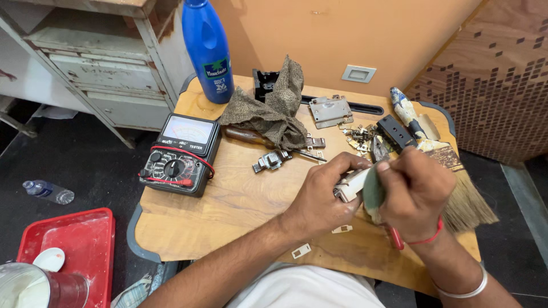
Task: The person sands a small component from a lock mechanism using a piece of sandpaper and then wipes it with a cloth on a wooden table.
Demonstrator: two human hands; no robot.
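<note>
A small wooden table with rounded corners stands against an orange wall, a worn white metal cabinet beside it and a dark floor below, where a red tray and a clear plastic bottle lie. An analog multimeter, black with red leads, serves as the bench's landmark: behind it rises a tall blue bottle, to its right lies a crumpled brown cloth over a wooden-handled tool, and just past that a small metal latch part. Further right of the meter sit a grey metal plate, a heap of tiny brass pieces and a paint-spattered brush. Well to the right of the meter, near the table's front edge, the person's left hand is closed around a small white switch part, fingers wrapped tight on its body. The right hand is pinched onto a greenish abrasive pad pressed against the part's end. Judging from the pose, the rubbing would go best with short, even strokes while the left hand keeps the piece steady above the table, so no loose contact drops among the two white tabs lying in front.
</note>
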